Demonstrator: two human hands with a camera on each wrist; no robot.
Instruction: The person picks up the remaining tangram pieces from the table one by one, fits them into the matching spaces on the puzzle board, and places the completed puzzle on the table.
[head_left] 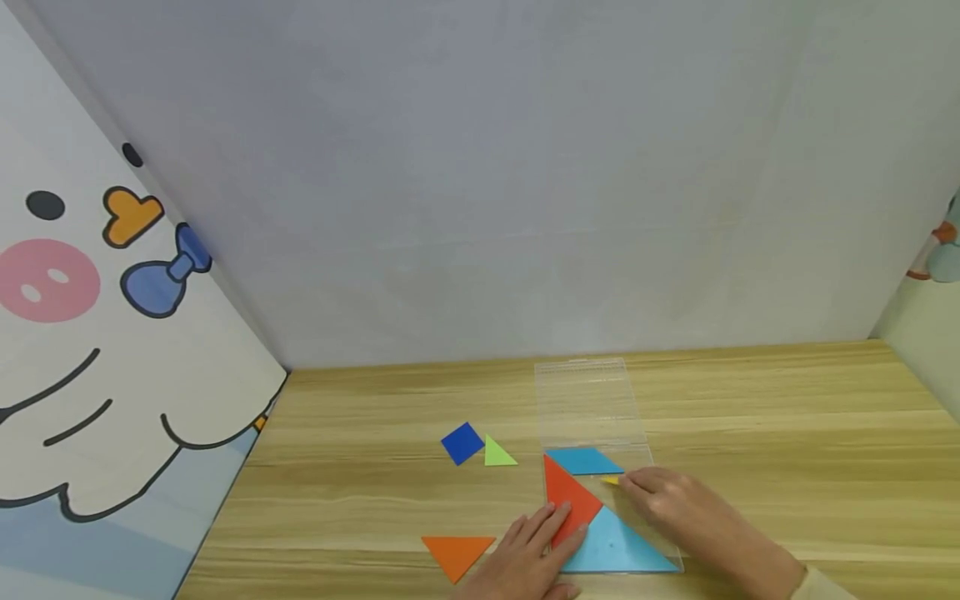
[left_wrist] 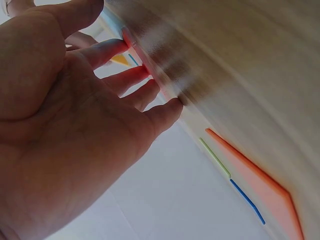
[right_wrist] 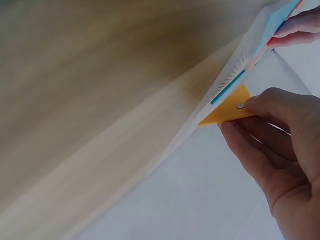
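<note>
Head view: nearest the person, the left hand (head_left: 534,546) lies at about 6 o'clock on the wooden table (head_left: 750,417), its fingers straight and slightly spread, the tips pressing on the red triangle (head_left: 570,500). An orange triangle (head_left: 456,552) lies just beside that hand, at its 9 o'clock. At the hand's 3 o'clock the large light-blue triangle (head_left: 615,546) touches the red one inside a clear plastic case (head_left: 588,400). A little farther on, the right hand (head_left: 675,504) reaches in from 4 o'clock, thumb and fingertips pinching a small yellow triangle (head_left: 611,480) at the case, just under the light-blue parallelogram (head_left: 585,460). The right wrist view shows the pinch plainly, the yellow piece (right_wrist: 227,111) held by its corner. At 10 o'clock from the case, well apart from both hands, a dark-blue square (head_left: 462,442) and a green triangle (head_left: 497,453) touch. Farthest lies the bare end of the case, at 12 o'clock near the grey wall (head_left: 480,167).
</note>
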